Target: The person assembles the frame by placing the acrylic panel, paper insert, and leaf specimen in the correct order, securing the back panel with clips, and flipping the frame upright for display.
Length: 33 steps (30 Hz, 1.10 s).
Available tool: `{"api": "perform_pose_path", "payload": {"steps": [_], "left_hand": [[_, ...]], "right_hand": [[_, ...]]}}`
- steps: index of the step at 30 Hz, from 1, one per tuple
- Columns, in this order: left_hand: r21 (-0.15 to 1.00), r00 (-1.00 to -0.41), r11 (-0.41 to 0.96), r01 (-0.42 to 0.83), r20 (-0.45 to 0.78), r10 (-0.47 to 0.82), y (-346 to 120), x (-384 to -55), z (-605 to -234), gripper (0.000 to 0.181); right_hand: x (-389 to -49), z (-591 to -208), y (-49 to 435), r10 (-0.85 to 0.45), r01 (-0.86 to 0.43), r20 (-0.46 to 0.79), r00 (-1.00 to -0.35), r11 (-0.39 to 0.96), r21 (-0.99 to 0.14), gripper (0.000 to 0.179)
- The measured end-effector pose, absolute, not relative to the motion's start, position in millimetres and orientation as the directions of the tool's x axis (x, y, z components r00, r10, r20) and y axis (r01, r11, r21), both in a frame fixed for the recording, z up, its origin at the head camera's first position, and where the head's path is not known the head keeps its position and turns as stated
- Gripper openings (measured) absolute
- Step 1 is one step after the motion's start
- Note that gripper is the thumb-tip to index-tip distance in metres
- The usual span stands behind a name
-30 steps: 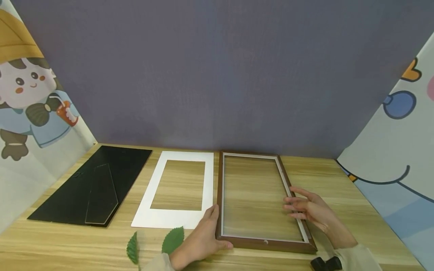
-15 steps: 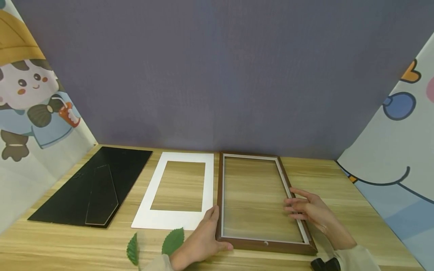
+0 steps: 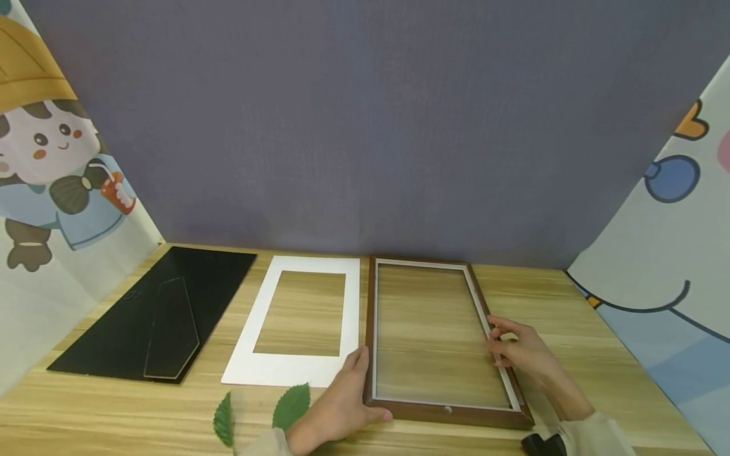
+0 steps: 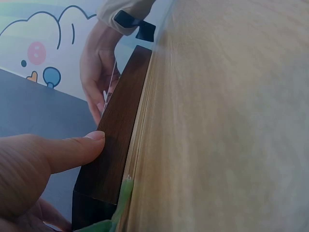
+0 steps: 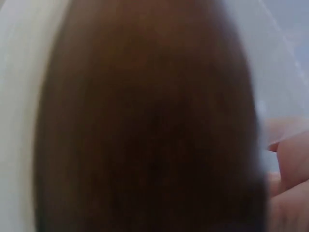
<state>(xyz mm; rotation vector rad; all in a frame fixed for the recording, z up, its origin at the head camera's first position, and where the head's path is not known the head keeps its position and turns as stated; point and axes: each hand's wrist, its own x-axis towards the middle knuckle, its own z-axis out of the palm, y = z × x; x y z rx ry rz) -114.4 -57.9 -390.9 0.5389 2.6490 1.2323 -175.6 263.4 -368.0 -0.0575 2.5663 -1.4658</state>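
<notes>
A brown wooden picture frame (image 3: 450, 416) with a pale inner lip lies on the table. My left hand (image 3: 342, 398) grips its near left corner, the thumb on the front edge and the fingers along the left side. A clear sheet (image 3: 428, 335) spans the frame's opening. At the right side, my right hand (image 3: 527, 354) reaches over the rail with curled fingers and pinches the sheet's edge. In the left wrist view, the sheet's thin edge shows above the frame (image 4: 116, 125) by the right fingers. The frame's dark side fills most of the right wrist view.
Left of the frame lies a white mat (image 3: 285, 367) with a rectangular window. Farther left is a black backing board (image 3: 122, 323) with a stand flap. Two green leaves (image 3: 292, 405) lie at the front, one partly behind the left hand. A grey wall (image 3: 365, 126) rises behind.
My right fingers have curled and drawn back slightly toward the frame's right rail. My left hand and the frame stay where they were.
</notes>
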Motion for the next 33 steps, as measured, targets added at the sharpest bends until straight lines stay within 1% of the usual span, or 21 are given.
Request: {"api": "perform_pose_path", "payload": {"steps": [3,11,17,26,33], "left_hand": [[0.764,-0.92,0.595,0.249,-0.005,0.391,-57.9,-114.2,-390.1,0.108],[0.764,-0.921,0.596,0.249,-0.004,0.389,-58.0,-114.2,-389.7,0.108],[0.761,-0.92,0.599,0.249,-0.008,0.391,-58.1,-114.8,-390.5,0.108],[0.765,-0.921,0.596,0.246,-0.008,0.39,-57.4,-114.3,-391.2,0.108],[0.762,-0.921,0.598,0.25,-0.005,0.391,-58.1,-114.8,-390.6,0.109]], "right_hand": [[-176.6,-368.2,263.5,-0.144,0.024,-0.119,-0.982,0.533,-0.846,0.065],[-179.8,-369.1,264.8,-0.193,-0.044,-0.073,-0.978,0.538,-0.842,0.062],[-179.4,-368.5,264.9,-0.195,-0.057,-0.069,-0.978,0.573,-0.817,0.061],[-180.0,-364.7,264.1,-0.212,-0.047,-0.091,-0.973,0.57,-0.82,0.062],[-178.9,-366.7,262.6,-0.207,-0.078,-0.056,-0.977,0.586,-0.806,0.061]]}}
